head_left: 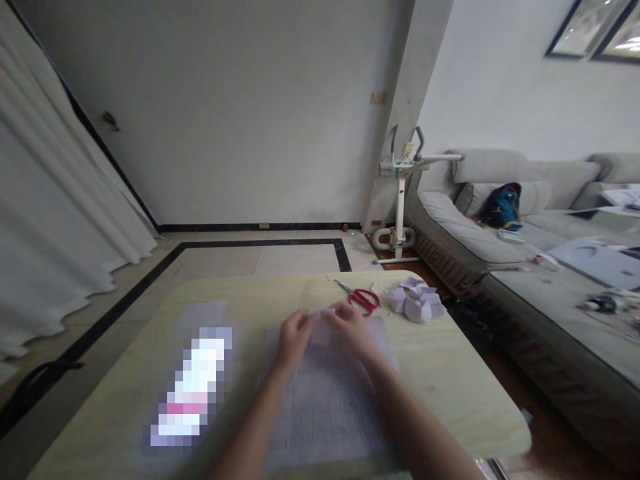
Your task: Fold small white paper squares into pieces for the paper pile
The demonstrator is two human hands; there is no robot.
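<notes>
Two bare hands meet over a counter [450, 393], holding a small paper [323, 331] above the far part of a printed sheet [330, 413]. The paper lies directly between the left hand [295, 331] and right hand [351, 325], neither clearly nearer; its long axis is hard to make out. Each grip is nearly closed, thumb and fingers pinching the paper's upper edge, though blur leaves the fingertips uncertain. Red-handled scissors [355, 294] lie just beyond the right hand, handles nearer it; folded papers [419, 305] sit farther right.
</notes>
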